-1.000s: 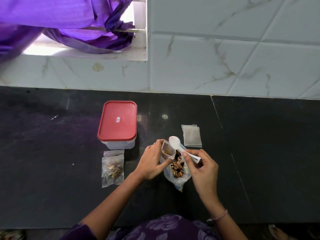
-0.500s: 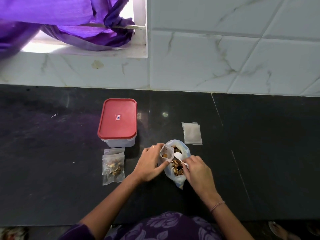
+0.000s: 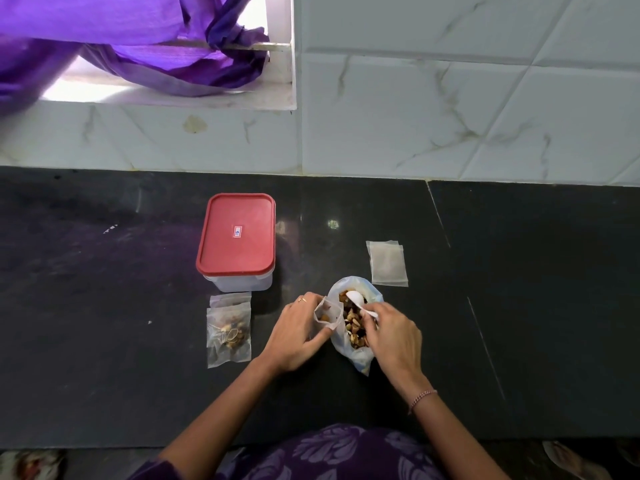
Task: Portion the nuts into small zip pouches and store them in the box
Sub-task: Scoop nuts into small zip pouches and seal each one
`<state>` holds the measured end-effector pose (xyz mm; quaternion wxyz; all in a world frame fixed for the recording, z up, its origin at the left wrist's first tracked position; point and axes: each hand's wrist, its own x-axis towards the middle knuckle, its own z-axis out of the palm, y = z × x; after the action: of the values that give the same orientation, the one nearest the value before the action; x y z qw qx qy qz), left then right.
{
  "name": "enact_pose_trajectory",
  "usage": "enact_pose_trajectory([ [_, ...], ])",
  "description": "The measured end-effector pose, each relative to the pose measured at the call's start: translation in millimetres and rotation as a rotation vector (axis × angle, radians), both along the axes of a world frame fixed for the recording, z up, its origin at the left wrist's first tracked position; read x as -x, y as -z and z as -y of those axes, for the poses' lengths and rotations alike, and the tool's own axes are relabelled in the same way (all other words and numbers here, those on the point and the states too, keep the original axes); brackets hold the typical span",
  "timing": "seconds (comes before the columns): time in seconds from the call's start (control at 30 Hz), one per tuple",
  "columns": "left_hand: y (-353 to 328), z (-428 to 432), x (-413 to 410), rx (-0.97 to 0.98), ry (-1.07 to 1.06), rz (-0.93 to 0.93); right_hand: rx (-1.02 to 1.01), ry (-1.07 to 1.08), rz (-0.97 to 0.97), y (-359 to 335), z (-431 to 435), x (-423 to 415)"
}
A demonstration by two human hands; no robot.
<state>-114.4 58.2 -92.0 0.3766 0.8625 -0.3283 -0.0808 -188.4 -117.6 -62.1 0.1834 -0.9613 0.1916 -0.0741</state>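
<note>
1. The nuts (image 3: 354,329) sit in the open plastic bag (image 3: 360,358) on the black countertop (image 3: 104,306). My right hand (image 3: 394,337) pinches the white spoon (image 3: 356,298), whose bowl lies among them.
2. My left hand (image 3: 298,334) pinches the small zip pouch (image 3: 325,313) open against the bag. I should keep its mouth wide and scoop modestly.
3. A filled pouch (image 3: 228,330) lies before the red-lidded box (image 3: 237,237), with the empty pouches (image 3: 387,263) beyond the bag.
4. A second ago the spoon was raised over the pouch; now it dips into the bag.
</note>
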Motion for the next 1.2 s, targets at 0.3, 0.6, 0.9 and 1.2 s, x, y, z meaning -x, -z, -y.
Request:
enact_pose_trajectory([
  [0.3,2,-4,-1,-0.086,0.013,-0.148,0.05,-0.164,-0.076,4,6,-4],
  [0.6,3,-4,0,-0.077,0.006,-0.149,0.222,-0.141,-0.156,-13,1,-5],
  [0.9,9,-5,0,0.007,0.068,-0.265,-0.158,0.069,-0.293,-16,10,-24],
  [1.2,7,-6,-4,0.03,0.085,-0.304,-0.164,0.025,-0.331,-18,1,-33],
])
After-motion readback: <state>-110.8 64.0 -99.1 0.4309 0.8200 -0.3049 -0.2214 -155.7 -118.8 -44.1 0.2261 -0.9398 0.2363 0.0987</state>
